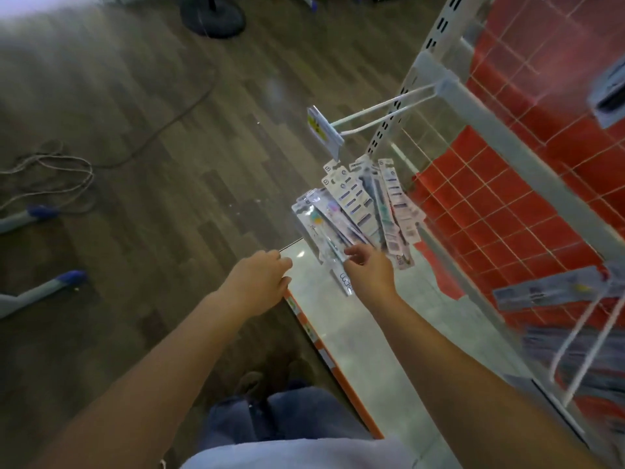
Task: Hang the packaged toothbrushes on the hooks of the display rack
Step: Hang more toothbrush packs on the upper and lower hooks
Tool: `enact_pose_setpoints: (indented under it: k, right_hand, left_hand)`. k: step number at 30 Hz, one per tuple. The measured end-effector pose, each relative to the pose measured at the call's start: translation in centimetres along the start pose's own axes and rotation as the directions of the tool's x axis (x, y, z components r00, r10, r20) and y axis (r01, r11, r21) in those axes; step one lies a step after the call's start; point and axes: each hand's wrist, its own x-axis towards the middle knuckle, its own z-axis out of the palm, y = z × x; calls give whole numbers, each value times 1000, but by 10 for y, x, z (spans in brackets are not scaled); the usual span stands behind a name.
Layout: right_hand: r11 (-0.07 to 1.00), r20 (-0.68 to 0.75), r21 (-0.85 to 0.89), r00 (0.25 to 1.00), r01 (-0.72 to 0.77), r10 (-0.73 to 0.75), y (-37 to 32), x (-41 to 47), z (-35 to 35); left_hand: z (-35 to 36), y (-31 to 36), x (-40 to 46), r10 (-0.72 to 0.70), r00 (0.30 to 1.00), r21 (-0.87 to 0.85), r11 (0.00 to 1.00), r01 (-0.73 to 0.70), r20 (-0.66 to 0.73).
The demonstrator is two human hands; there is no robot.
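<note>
Two bare hands are reaching forward over the near-left corner of a pale shelf [368,336] with an orange front edge, and the view is blurred toward its right side. Far to the left, a tangle of grey cable [50,177] is lying on the dark wood-look floor [142,137], and two grey legs with blue tips [44,286] are poking in from the left edge. Farther back, a round black stand base [213,15] is sitting on the floor. The left hand [258,282] is hovering at the shelf corner with its fingers curled inward; whether it is pinching anything cannot be told. Just to its right, the right hand [370,269] is gripping the lower ends of a fanned bundle of packaged toothbrushes [355,211], fingers curled round the packs, which are spreading upward and away from the hand. Beyond the bundle, an empty white double-wire hook [378,113] with a price tag holder [323,130] at its tip is jutting leftward from the display rack [490,123], whose white wire grid is backed by red. On the right, more packs [541,292] are hanging on another hook, blurred.
</note>
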Motion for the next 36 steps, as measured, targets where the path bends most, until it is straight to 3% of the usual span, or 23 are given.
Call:
enact_pose_setpoints:
  k: [7, 12, 15, 20, 22, 26, 28, 31, 36]
  right_hand:
    - [972, 46, -230, 998, 40, -30, 27, 23, 6]
    - [907, 91, -399, 990, 134, -107, 43, 47, 15]
    - [870, 120, -449, 978, 205, -168, 50, 57, 20]
    - [839, 74, -488, 969, 240, -235, 55, 84, 23]
    - [834, 59, -499, 970, 234, -237, 59, 96, 22]
    - [837, 38, -502, 973, 217, -230, 65, 113, 22]
    - [831, 32, -513, 973, 214, -231, 68, 119, 23]
    - [842, 22, -487, 967, 231, -252, 73, 126, 24]
    - [842, 22, -504, 978, 192, -209, 79, 137, 21]
  left_hand:
    - [31, -1, 11, -133, 987, -199, 969, 148, 91]
    - [60, 16, 32, -314, 936, -515, 782, 351, 160]
    - [76, 30, 49, -370, 895, -648, 622, 439, 250]
    - [95, 48, 77, -439, 803, -795, 268, 544, 402]
    - [102, 55, 85, -451, 776, -816, 159, 556, 441]
    - [111, 72, 97, -442, 699, -821, -197, 536, 563]
    - [116, 78, 103, -465, 665, -811, -299, 503, 584]
    - [120, 86, 110, -478, 656, -811, -359, 461, 584]
    - [123, 96, 119, -531, 650, -839, -331, 432, 544]
